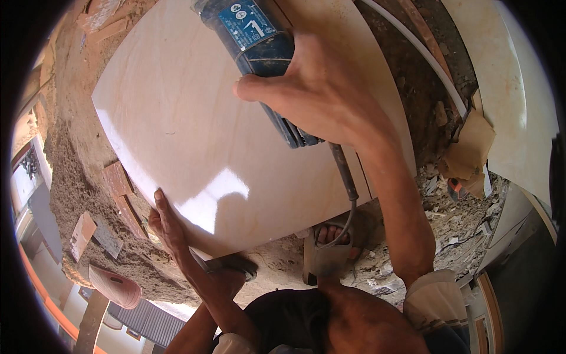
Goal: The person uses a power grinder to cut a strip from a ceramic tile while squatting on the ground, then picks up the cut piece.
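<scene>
My right hand (312, 94) grips a dark blue-black corded power tool (259, 53) lying over a large beige marbled tile (171, 88); its cable runs down past the tile's lower edge. A thin dark line crosses the tile on the right, partly hidden by the tool and my arm. My left hand (165, 221) holds the tile's lower left edge, its fingers curled there and partly out of sight. A patch of bright light lies on the tile near that hand.
Another tile (507, 94) stands at the right beside torn cardboard (469, 141) and a pale pipe (424, 62). Tile offcuts (82, 236), sand and rubble cover the ground. My sandalled foot (327, 248) is below the tile. A pink object (115, 286) lies lower left.
</scene>
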The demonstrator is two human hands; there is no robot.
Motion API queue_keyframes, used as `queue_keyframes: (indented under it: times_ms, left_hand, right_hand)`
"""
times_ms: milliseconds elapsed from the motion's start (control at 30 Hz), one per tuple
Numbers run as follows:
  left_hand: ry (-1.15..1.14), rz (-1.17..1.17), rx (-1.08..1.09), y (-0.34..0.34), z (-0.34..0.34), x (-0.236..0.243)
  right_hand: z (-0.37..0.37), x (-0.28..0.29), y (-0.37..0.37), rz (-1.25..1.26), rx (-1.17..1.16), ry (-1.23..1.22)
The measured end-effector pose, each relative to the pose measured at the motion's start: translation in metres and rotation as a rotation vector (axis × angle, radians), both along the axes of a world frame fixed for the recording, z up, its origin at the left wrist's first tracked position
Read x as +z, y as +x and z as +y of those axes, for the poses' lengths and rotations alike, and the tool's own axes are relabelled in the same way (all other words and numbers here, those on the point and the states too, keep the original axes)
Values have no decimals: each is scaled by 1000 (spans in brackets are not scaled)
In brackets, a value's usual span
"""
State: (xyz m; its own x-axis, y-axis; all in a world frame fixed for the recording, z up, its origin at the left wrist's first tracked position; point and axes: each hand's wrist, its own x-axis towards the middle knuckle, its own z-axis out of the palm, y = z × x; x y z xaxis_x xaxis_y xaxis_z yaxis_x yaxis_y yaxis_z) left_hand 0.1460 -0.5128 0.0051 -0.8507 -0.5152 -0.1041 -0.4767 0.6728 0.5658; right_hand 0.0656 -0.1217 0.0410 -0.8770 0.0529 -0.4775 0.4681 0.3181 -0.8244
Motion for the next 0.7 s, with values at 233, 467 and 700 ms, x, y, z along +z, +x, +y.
queue_keyframes:
  times_ms: [233,467,700]
  left_hand:
    - [47,-60,-11,1,-8,1]
    - [51,-75,-3,1,-5,4]
    - [51,-76,-1,0,-4,2]
  right_hand:
    - [0,0,5,11,-8,1]
    - [-2,-2,10,15,4,-4]
    - [1,12,9,-35,-14,-24]
